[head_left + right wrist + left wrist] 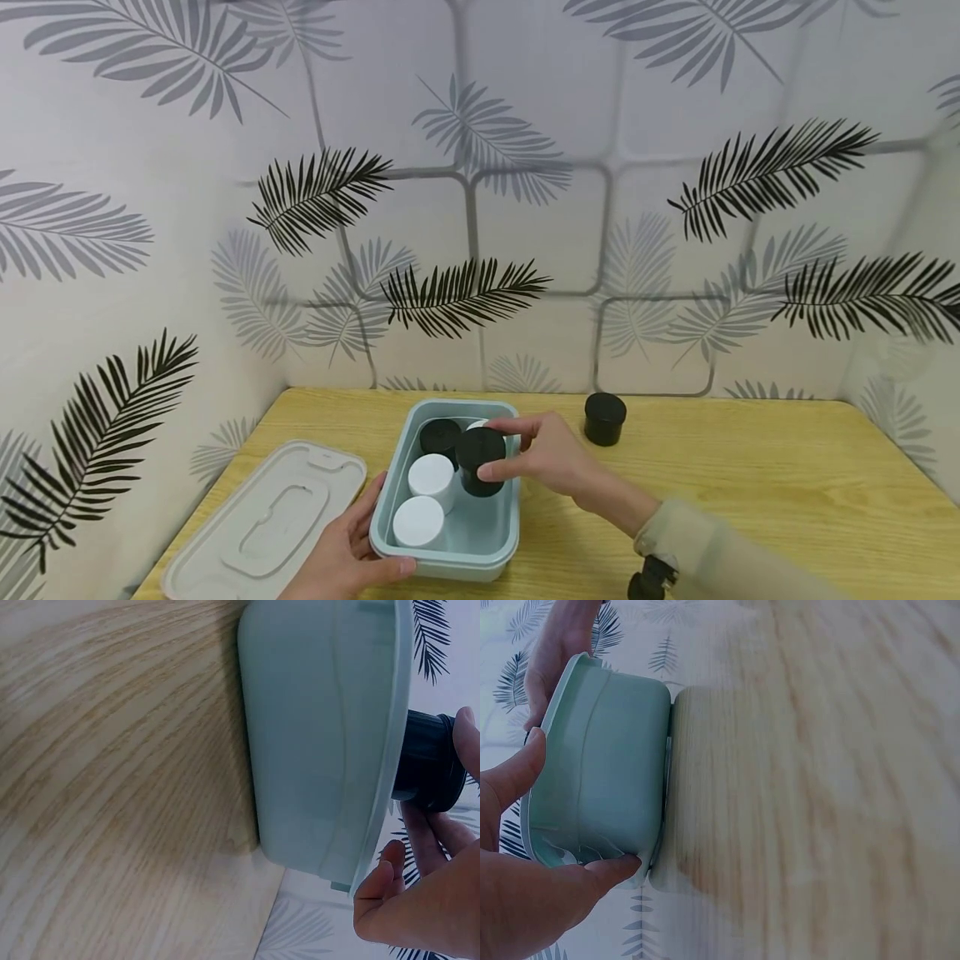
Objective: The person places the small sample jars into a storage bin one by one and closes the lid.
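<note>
My right hand (pixel 555 458) pinches a black round screw-lid jar (pixel 481 462) by its lid, thumb on one side and fingers on the other. The jar is upright over the right part of a pale green plastic box (pixel 465 570), its lower part below the rim. In the right wrist view the black jar (pixel 429 761) shows above the box's edge. My left hand (pixel 337 554) grips the near left corner of the box, thumb at the rim. Inside the box stand white-lidded jars (pixel 418 522) and another black jar (pixel 440 436), partly hidden by the held one.
A whitish box lid (pixel 262 525) lies on the wooden table (pixel 720 483) to the left of the box. One more black jar (pixel 604 418) stands at the back, right of the box. Behind the table is a wall (pixel 540 233) with a leaf pattern.
</note>
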The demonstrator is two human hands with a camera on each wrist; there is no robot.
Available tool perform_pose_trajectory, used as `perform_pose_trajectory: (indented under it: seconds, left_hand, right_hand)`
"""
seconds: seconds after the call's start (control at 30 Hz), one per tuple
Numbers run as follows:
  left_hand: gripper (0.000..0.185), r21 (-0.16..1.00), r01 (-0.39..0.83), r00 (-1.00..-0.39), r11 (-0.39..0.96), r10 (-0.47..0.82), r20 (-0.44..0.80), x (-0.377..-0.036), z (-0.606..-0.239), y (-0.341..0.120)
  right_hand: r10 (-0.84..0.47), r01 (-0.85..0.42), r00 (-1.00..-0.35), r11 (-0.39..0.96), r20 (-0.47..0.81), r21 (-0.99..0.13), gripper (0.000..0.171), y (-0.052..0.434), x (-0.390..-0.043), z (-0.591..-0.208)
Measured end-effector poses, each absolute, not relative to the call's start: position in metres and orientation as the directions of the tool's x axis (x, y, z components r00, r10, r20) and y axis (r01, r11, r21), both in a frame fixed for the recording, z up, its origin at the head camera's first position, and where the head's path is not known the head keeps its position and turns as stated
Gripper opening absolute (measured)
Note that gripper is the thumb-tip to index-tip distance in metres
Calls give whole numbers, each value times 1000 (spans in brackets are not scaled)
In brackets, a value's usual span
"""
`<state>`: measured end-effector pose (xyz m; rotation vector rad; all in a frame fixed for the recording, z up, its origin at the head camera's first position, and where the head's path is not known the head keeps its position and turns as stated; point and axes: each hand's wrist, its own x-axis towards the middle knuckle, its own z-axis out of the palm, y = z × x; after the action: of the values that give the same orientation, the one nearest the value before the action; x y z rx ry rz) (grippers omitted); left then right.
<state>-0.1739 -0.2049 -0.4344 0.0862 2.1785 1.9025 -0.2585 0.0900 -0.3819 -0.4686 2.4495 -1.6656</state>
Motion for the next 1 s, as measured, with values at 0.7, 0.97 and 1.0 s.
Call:
perform_pose_trajectory:
  seconds: [0.7, 0.97, 1.0]
  left_hand:
    - [111, 984, -135, -958, 113, 240, -159, -174, -433, -207]
    - [110, 986, -134, -958, 102, 241, -155, -173, -432, -207]
    - [110, 986, -135, -958, 99, 242, -155, -173, -431, -207]
  right_hand:
    - [-294, -204, -951, 371, 93, -906, 59, 81, -258, -399]
    - [-229, -177, -969, 390, 91, -904, 59, 78, -256, -403]
    - [-221, -178, -971, 396, 94, -901, 60, 77, -256, -405]
